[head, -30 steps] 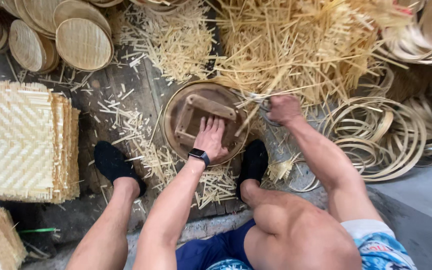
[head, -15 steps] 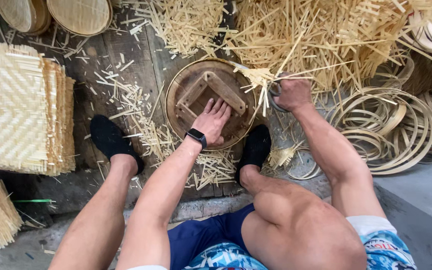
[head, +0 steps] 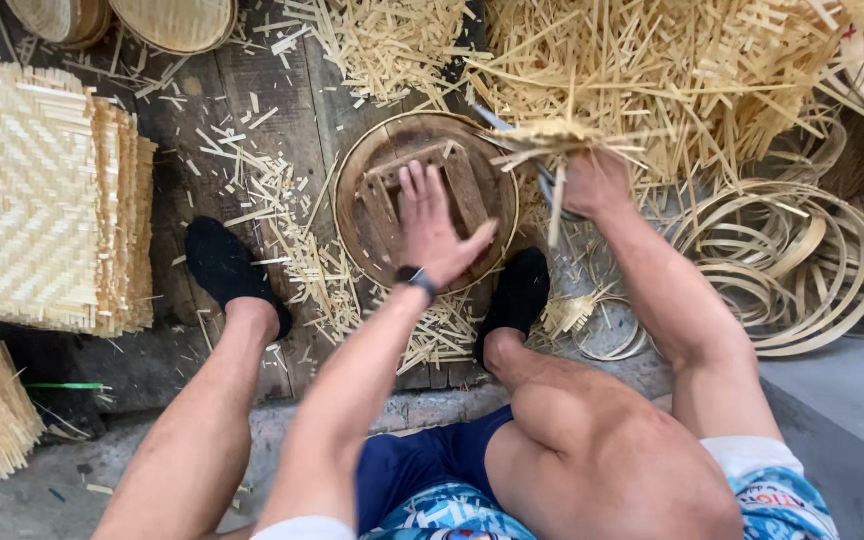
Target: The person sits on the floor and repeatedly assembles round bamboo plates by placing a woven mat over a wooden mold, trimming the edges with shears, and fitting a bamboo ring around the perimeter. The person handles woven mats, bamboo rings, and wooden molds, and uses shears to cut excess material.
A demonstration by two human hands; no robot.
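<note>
my left hand (head: 435, 225) lies flat and wide, best pressing the round mould (head: 426, 200) steady, while my right hand (head: 592, 183) grips bamboo strips (head: 542, 138).

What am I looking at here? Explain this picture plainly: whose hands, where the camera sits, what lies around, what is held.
No machine here: a seated person works with bare hands, filmed from a camera on their head looking down. The left hand lies flat on a round wooden form between the feet. The right hand grips a bundle of bamboo strips, with what looks like a blade beside it. Around them lie loose bamboo strips, woven mats, round woven trays and coiled bamboo hoops.
</note>
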